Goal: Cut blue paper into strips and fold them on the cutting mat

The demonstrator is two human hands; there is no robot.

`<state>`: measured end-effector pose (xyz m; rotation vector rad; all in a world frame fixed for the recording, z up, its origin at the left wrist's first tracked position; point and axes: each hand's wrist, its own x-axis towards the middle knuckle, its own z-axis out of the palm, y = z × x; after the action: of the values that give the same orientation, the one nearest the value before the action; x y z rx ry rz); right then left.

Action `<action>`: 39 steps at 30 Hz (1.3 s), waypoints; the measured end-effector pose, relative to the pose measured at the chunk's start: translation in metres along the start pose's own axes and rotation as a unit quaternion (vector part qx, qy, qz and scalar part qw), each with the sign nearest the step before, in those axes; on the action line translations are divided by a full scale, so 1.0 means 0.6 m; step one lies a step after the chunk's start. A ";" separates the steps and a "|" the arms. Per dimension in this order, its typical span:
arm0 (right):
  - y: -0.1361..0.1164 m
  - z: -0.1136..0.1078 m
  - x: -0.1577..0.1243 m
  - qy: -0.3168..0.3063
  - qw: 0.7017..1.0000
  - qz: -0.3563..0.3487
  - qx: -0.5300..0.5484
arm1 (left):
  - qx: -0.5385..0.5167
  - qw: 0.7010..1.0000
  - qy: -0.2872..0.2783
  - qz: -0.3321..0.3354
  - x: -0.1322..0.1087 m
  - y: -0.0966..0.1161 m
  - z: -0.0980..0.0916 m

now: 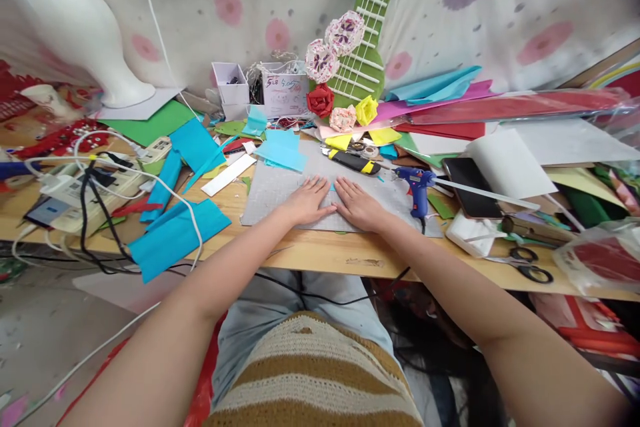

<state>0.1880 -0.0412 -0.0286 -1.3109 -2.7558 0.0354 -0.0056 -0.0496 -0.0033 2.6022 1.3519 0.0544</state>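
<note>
My left hand [309,200] and my right hand [356,203] lie flat side by side on a grey cutting mat [270,197] at the table's front middle. The fingers of both are stretched out and point away from me. A tiny sliver of light blue paper [331,187] shows between the two hands; how much lies under them is hidden. A stack of light blue paper squares [283,149] sits just beyond the mat. A yellow and black utility knife [353,161] lies behind my right hand. To the right stands a blue glue gun [416,185].
Blue paper pieces [173,233], a power strip [95,190] and tangled cables [100,227] crowd the left. Paper flowers [333,60], small white boxes [233,87] and a green guitar shape [373,27] stand behind. A phone [467,187], scissors [530,263] and coloured sheets [450,100] fill the right.
</note>
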 end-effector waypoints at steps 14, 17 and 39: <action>0.000 0.001 -0.003 -0.026 0.999 0.018 -0.008 | -0.010 1.000 0.029 0.007 -0.001 -0.004 0.021; 0.003 -0.002 -0.001 -0.035 0.999 0.008 -0.008 | -0.013 1.000 0.026 0.007 0.000 -0.005 0.019; 0.041 -0.027 -0.013 -0.073 0.995 -0.027 0.055 | -0.005 1.000 -0.016 0.002 0.001 -0.006 -0.004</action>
<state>0.2135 -0.0318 -0.0145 -1.2521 -2.8622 0.2857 -0.0083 -0.0465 -0.0017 2.5861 1.3322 0.0195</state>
